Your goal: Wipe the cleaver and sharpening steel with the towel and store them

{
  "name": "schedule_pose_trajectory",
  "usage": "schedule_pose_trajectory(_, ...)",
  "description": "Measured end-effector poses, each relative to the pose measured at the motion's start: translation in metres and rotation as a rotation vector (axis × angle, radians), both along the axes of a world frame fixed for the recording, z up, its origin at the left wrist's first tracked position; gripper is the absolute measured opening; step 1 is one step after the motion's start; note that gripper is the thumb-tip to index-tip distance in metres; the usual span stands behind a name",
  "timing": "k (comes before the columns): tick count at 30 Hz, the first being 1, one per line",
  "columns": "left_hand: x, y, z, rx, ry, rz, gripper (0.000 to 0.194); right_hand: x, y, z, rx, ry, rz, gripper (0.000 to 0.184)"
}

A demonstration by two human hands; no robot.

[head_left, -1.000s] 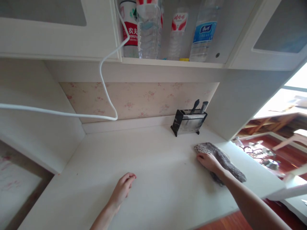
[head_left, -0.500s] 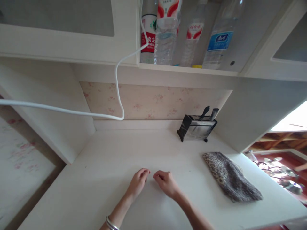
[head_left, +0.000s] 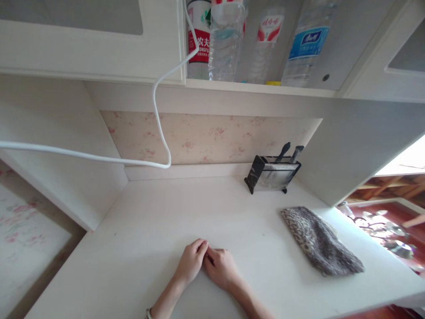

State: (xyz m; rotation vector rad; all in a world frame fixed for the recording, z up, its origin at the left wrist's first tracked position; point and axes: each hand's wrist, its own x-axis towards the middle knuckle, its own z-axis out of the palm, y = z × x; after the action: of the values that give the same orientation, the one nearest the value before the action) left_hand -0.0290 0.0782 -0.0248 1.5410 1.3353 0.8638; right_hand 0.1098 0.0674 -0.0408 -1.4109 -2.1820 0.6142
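Note:
My left hand (head_left: 192, 262) and my right hand (head_left: 219, 267) rest side by side on the white desk top (head_left: 166, 221), their fingers curled and touching each other at the tips. Nothing shows in either hand. A leopard-print cloth (head_left: 318, 243) lies flat on the desk to the right, well apart from my right hand.
A black knife holder (head_left: 272, 173) stands at the back right against the floral wall panel. A white cable (head_left: 159, 133) hangs from the shelf and runs off to the left. Several water bottles (head_left: 226, 40) stand on the shelf above. The desk's right edge drops to a red floor.
My right hand has left the cloth and come to the middle beside my left hand; now the two touch. The cloth stays where it was let go.

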Motion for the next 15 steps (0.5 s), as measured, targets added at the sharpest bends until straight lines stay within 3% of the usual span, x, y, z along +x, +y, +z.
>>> schedule_pose_trajectory(15,-0.0005,-0.0005,0.0013,-0.013,-0.026,-0.010,0.033,-0.0009,0.0017,-0.0009,-0.026,-0.020,0.002,0.020)
